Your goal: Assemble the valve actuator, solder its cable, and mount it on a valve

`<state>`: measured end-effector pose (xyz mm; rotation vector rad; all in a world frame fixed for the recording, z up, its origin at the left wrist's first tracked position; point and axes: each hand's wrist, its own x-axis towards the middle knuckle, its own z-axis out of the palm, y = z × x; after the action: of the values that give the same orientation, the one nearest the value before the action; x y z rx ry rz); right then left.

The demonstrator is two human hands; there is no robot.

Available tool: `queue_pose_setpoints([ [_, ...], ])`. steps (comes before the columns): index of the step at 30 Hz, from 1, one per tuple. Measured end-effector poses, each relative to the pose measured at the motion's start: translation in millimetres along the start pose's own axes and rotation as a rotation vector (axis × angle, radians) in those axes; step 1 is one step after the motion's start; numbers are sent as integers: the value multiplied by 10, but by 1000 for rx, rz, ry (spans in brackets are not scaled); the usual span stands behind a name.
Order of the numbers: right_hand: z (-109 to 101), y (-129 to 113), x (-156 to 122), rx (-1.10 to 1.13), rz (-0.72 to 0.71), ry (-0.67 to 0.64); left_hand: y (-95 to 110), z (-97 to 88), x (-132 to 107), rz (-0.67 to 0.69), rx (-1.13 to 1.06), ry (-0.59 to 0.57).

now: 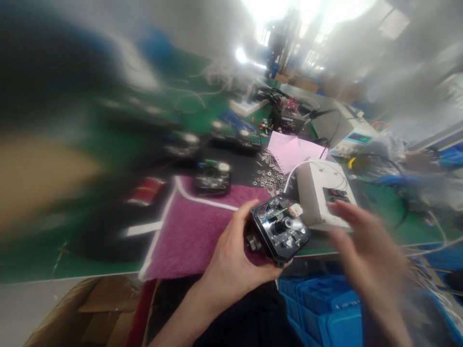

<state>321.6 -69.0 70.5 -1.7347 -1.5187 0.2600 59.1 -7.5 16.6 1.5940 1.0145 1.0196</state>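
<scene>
My left hand (231, 255) is wrapped around a black camera housing (280, 229), tilted up over the front edge of the bench. Its exposed circuit board carries a small lens (287, 223), a white connector and thin coloured wires. My right hand (369, 255), smeared by motion, is to the right of the housing and apart from it. Its thumb and fingers are spread, and nothing shows between them. The fingertips are nearest a white box (318, 188) with a black terminal on it. A purple towel (184, 231) lies under and left of my left hand.
Another black housing with a board (212, 177) sits at the towel's back edge, with several boards behind. Loose screws and nuts (269, 176) lie beside pink paper (292, 149). A power supply (345, 127) stands back right; blue crates (321, 308) are below the bench.
</scene>
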Motion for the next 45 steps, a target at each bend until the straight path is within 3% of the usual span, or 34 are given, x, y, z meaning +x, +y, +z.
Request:
queue_pose_setpoints([
  [2,259,-272,-219,108,-7,-163,2,41,-4,-16,13,-3],
  [3,385,-360,-279,128,-17,-181,7,63,-3,-17,22,-10],
  [5,589,-432,-318,137,17,-133,24,101,7,9,67,-18],
  [8,734,-348,-275,167,161,7,53,132,45,125,174,-37],
  [13,715,-106,-245,433,346,14,0,138,118,181,276,-125],
  [22,810,-63,-367,531,313,95,-49,109,146,167,315,-169],
  [27,777,-106,-279,587,285,-29,148,90,-61,189,356,-37],
  [30,799,-206,-154,631,289,-114,240,115,-216,105,377,76],
  [38,932,-279,74,577,300,-247,2,84,-285,13,340,42],
  [45,911,-339,188,419,275,-251,25,193,-213,-32,301,87],
])
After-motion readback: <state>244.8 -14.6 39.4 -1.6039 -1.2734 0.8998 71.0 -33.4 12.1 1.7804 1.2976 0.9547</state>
